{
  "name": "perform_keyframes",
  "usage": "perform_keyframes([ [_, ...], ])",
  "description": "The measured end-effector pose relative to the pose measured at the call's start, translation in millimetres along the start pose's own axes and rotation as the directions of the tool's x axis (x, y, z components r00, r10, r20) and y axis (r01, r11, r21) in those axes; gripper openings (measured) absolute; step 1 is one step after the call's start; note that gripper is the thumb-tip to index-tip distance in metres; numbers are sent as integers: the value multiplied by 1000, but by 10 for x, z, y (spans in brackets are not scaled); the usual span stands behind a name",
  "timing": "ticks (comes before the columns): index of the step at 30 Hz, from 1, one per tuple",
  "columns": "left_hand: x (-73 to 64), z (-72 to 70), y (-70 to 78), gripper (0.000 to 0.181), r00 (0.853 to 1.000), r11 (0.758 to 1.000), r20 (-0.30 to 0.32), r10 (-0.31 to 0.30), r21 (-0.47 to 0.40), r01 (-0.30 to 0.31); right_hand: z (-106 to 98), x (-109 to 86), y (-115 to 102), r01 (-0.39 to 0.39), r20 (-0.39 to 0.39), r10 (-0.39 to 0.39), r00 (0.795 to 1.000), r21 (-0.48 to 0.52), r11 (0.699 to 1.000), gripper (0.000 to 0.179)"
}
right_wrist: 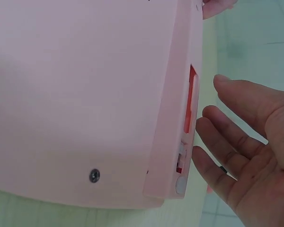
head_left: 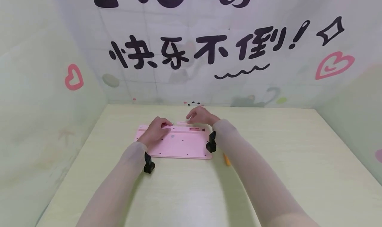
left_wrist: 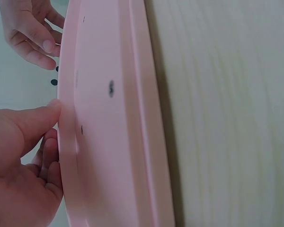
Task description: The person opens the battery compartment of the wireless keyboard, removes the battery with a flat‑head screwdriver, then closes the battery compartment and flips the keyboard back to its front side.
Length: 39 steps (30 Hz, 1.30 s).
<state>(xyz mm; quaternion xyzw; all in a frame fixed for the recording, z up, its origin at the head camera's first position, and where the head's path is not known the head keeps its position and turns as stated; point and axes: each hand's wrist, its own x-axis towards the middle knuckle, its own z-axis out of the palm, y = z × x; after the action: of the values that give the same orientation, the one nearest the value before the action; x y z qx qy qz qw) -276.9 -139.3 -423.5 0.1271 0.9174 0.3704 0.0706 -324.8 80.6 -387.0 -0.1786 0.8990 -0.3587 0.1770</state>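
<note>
A pink keyboard lies underside up on the table, with small dark screws in it. Along its far raised edge, a battery slot is uncovered and shows red inside. My left hand grips the far edge; its thumb is at the edge and the other fingers are curled just behind it. Beyond that edge lies a thin pink strip, like a battery cover. My right hand is by the strip's right end, its fingers loosely bent beside the slot, with nothing visible between them in the right wrist view.
An orange object, partly hidden by my right forearm, lies right of the keyboard on the pale wooden table. A printed wall cloth rises directly behind the table, with side sheets left and right.
</note>
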Motion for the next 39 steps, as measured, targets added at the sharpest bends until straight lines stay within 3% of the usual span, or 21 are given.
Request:
perform_keyframes([
  [17, -43, -47, 110, 21, 1000, 1000, 15, -9, -27, 9, 77, 222, -21, -125, 62, 135, 989, -144, 982, 20],
  [28, -32, -11, 98, 20, 999, 999, 15, -38, -35, 39, 105, 294, 19, -78, 70, 90, 993, -161, 984, 8],
  [39, -27, -36, 54, 19, 1000, 999, 2, -19, -26, 19, 205, 298, -14, -108, -17, 107, 994, -155, 982, 7],
])
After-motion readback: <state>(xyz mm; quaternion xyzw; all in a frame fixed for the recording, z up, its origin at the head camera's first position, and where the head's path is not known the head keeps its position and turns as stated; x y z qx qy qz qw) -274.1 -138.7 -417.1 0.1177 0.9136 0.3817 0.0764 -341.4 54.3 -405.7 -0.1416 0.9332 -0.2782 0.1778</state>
